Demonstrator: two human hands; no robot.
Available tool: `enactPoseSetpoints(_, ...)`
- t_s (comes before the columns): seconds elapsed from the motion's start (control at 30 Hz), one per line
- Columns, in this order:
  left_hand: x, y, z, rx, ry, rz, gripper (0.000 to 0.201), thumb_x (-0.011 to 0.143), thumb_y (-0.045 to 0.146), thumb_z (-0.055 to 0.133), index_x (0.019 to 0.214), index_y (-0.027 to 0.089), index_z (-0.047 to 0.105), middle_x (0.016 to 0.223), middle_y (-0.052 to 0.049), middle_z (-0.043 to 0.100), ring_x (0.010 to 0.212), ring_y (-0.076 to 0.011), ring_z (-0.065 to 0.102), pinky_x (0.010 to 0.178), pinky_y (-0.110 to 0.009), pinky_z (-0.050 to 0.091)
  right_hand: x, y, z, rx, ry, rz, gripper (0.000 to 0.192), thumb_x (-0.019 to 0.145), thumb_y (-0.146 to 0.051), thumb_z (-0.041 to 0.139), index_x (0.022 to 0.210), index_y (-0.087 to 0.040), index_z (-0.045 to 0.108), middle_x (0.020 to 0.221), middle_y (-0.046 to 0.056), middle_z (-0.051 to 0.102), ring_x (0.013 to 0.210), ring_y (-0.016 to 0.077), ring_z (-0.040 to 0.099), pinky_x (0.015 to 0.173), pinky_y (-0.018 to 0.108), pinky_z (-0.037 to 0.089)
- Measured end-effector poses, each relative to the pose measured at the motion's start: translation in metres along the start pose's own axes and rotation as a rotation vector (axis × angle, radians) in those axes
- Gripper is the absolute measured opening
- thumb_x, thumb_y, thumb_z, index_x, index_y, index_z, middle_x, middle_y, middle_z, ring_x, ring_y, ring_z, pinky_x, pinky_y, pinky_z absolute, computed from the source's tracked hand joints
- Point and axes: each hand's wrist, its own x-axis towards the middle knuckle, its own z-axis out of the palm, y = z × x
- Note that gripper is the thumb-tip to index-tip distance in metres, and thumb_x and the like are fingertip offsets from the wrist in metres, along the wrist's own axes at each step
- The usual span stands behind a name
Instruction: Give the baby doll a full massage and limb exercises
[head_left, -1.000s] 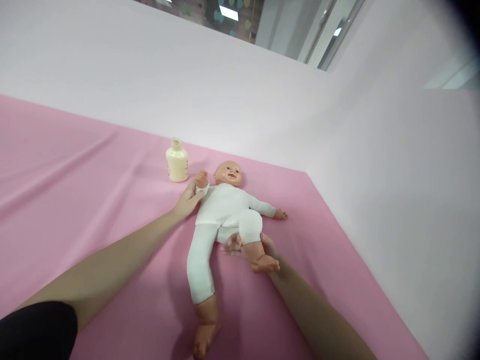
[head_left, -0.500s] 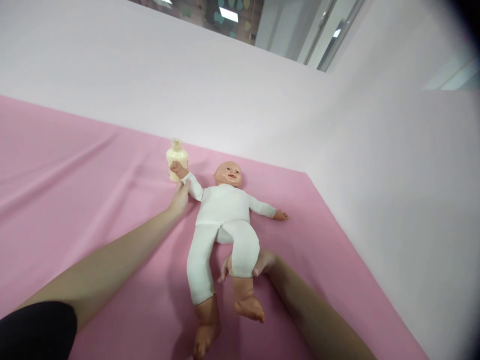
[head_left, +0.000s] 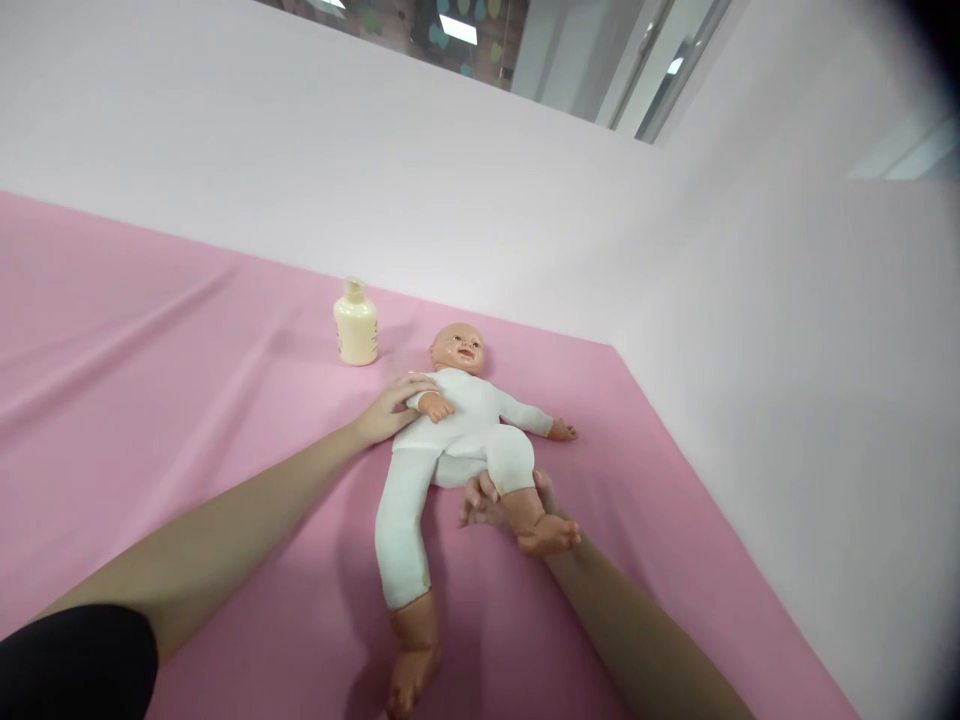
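A baby doll (head_left: 450, 430) with a white cloth body lies face up on the pink mat (head_left: 247, 560). My left hand (head_left: 394, 405) is closed around its arm on the left side, which is folded across the chest with the doll's small hand pointing right. Under the doll's bent leg (head_left: 514, 460), on the right side, my right hand (head_left: 484, 500) grips from behind; part of my palm is hidden by the leg. The doll's other leg (head_left: 401, 530) lies straight towards me, and its other arm (head_left: 525, 415) stretches out to the right.
A pale yellow pump bottle (head_left: 356, 328) stands on the mat, left of the doll's head. White walls (head_left: 450, 220) border the mat at the back and right. A window (head_left: 480, 40) is at the top.
My left hand has brought the doll's arm from beside the bottle down and right onto the chest. My right hand has raised the doll's leg, bending it more, with the foot moved up and right.
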Motion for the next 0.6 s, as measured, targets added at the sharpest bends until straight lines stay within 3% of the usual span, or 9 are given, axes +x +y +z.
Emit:
enactPoseSetpoints(0.1, 0.001, 0.002, -0.001, 0.074, -0.017, 0.078, 0.032, 0.083, 0.032, 0.055, 0.113, 0.022, 0.063, 0.121, -0.009, 0.059, 0.120, -0.0255, 0.048, 0.108, -0.045, 0.030, 0.000, -0.002, -0.001, 0.077, 0.053, -0.166, 0.056, 0.066, -0.071, 0.058, 0.082, -0.018, 0.055, 0.091, 0.005, 0.056, 0.091, 0.0229, 0.057, 0.090, 0.041, 0.040)
enactPoseSetpoints(0.27, 0.002, 0.005, -0.002, 0.120, -0.045, 0.097, 0.033, 0.083, 0.029, 0.054, 0.114, 0.022, 0.062, 0.121, -0.009, 0.060, 0.119, -0.0261, 0.049, 0.106, -0.045, 0.031, 0.001, -0.004, -0.001, 0.094, 0.149, -0.160, 0.054, 0.068, -0.068, 0.058, 0.083, -0.016, 0.058, 0.090, 0.006, 0.056, 0.089, 0.0223, 0.057, 0.087, 0.039, 0.041)
enactPoseSetpoints(0.43, 0.001, 0.007, -0.002, 0.112, -0.046, 0.068, 0.034, 0.084, 0.031, 0.053, 0.116, 0.022, 0.060, 0.122, -0.008, 0.060, 0.119, -0.0262, 0.049, 0.107, -0.046, 0.031, 0.002, -0.004, 0.001, 0.079, 0.111, -0.137, 0.055, 0.068, -0.066, 0.059, 0.086, -0.014, 0.060, 0.090, 0.006, 0.056, 0.089, 0.0222, 0.058, 0.089, 0.040, 0.041)
enactPoseSetpoints(0.6, -0.001, -0.005, 0.004, -0.176, 0.189, -0.179, 0.044, 0.085, 0.040, 0.054, 0.124, 0.020, 0.051, 0.126, -0.009, 0.057, 0.117, -0.0249, 0.051, 0.104, -0.043, 0.037, 0.002, -0.002, 0.005, -0.005, 0.044, -0.108, 0.057, 0.063, -0.067, 0.063, 0.085, -0.015, 0.059, 0.089, 0.007, 0.057, 0.087, 0.0211, 0.057, 0.087, 0.038, 0.042)
